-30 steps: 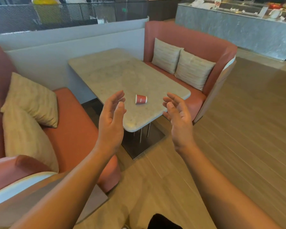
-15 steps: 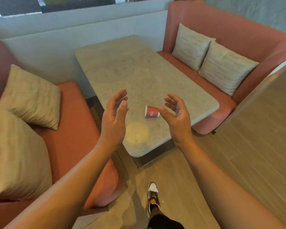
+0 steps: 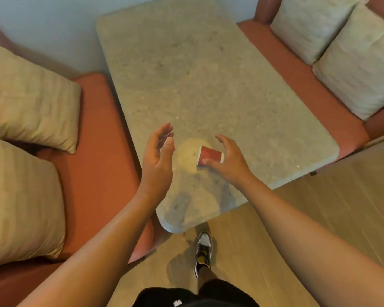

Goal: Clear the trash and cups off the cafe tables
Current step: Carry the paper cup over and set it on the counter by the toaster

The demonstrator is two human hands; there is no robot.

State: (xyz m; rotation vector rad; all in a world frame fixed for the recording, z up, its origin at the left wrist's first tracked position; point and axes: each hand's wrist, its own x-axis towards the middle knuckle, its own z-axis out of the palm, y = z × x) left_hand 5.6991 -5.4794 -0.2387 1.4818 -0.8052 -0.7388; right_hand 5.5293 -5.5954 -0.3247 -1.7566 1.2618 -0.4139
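Cup (image 3: pixel 209 155) beneath arched right hand (image 3: pixel 229 163)

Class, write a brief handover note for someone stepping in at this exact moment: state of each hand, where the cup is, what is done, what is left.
Left hand: open, empty, raised beside the cup.
Right hand: open, arched over the red paper cup, thumb at its near side; grip not closed.
Cup: lying on its side near the near end of the stone table.
Done: nothing lifted yet.
Left: close the grip, lift the cup, carry it off.
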